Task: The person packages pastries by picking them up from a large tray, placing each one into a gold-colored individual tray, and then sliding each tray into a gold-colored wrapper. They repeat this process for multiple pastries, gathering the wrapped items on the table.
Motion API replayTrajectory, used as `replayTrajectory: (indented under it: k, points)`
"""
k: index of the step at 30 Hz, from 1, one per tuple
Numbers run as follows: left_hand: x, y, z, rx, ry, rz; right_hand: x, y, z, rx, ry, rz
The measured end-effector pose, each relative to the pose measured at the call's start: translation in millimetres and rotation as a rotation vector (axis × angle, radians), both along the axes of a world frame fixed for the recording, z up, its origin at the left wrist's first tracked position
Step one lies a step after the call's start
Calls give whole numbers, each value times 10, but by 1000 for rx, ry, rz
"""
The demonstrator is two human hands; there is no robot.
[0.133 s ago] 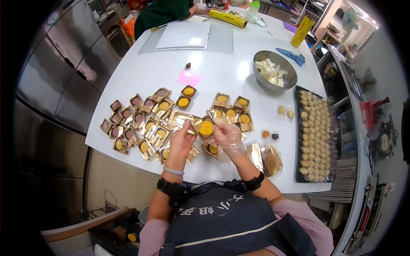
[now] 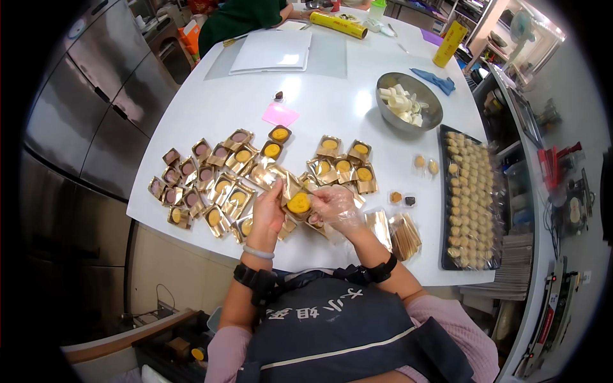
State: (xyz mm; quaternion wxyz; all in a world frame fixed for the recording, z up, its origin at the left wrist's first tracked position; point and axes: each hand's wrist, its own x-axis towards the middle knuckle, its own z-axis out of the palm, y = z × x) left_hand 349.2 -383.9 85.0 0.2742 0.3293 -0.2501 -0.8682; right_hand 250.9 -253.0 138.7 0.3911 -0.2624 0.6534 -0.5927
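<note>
My bare left hand [image 2: 270,209] pinches a gold foil bag [image 2: 271,173] above the middle of the table. Against the bag's near end is a round yellow molded cake [image 2: 298,203] in a small dark tray. The thin clear glove on my right hand [image 2: 337,207] is wrinkled, and its fingertips grip the tray's right edge. How far the tray sits inside the bag I cannot tell. Bagged purple cakes [image 2: 188,168] and bagged yellow ones [image 2: 237,197] lie to the left. More bagged yellow cakes [image 2: 343,165] are just beyond my right hand.
Flat gold bags [image 2: 405,236] are stacked right of my right hand. Further right stand a metal bowl [image 2: 423,129] of white pieces and a black tray [image 2: 445,191] of small pale balls. Two unbagged yellow cakes [image 2: 272,150] sit ahead. A person in a green sleeve [image 2: 239,22] is across the table.
My right hand has brought the yellow cake slightly left and toward me, close against the gold bag. The left hand stays on the bag.
</note>
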Motion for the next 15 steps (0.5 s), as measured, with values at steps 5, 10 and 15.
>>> replayTrajectory:
  k: [5, 10, 15]
  points:
    - [-39, 95, 151, -18, -6, -72, 62, -36, -122, -92, -27, -182]
    - [-16, 109, 152, -23, 1, -99, 19, -49, -147, -72, -5, -172]
    - [-4, 181, 280, 5, 26, -167, -76, -19, -91, -89, -81, -3]
